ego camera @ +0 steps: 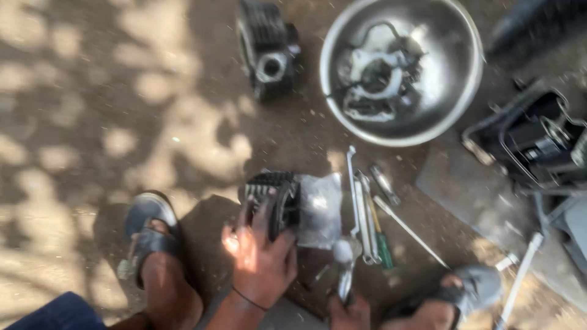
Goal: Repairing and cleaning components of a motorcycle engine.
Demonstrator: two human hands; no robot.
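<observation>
Finned engine cylinder (pixel 273 197) rests on shade-dappled dirt ground (pixel 92 116).

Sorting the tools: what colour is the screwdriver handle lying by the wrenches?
Green, on the screwdriver beside the wrenches; head view.

The whole view is motion-blurred. The right hand (pixel 350 313) is cut off by the near edge, so its grip on the metal tool (pixel 344 269) cannot be judged. The left hand (pixel 262 256) hides the near side of the finned engine part (pixel 273 197). Contents of the steel bowl (pixel 454 73) are too smeared to identify. At right, a black machine part (pixel 532 140) runs out of frame.
</observation>
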